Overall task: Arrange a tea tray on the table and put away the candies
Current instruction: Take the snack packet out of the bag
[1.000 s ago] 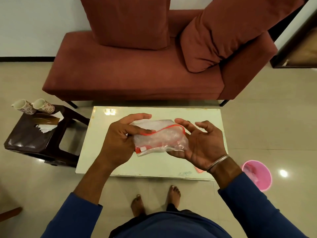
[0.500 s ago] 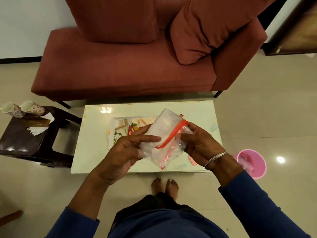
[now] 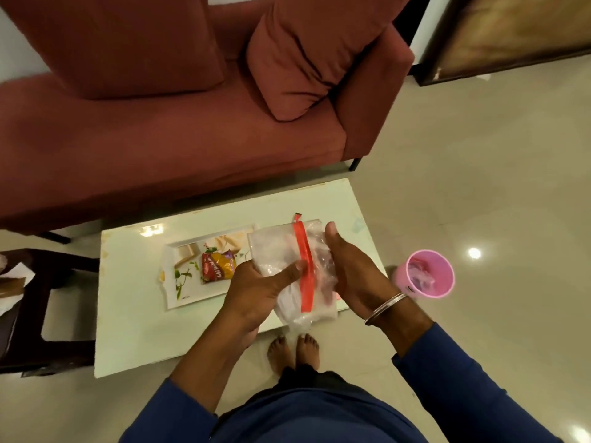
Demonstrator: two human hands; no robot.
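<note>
I hold a clear plastic zip bag (image 3: 281,251) with a red zip strip upright above the pale low table (image 3: 134,314). My left hand (image 3: 259,292) grips the bag's left side, thumb pressed near the red strip. My right hand (image 3: 348,273) cups the bag's right side, thumb up along its edge. Behind my hands a white floral tray (image 3: 188,279) lies on the table with a red and yellow snack packet (image 3: 218,265) on it. What the bag contains I cannot make out.
A maroon sofa (image 3: 160,139) with two cushions stands just beyond the table. A pink bucket (image 3: 428,273) sits on the floor to the right. A dark stool (image 3: 48,308) with papers stands at the left. My bare feet (image 3: 294,350) are at the table's near edge.
The bag has turned from lying flat to standing upright, its red strip now vertical. My hands dropped lower and to the right, uncovering the tray and the snack packet.
</note>
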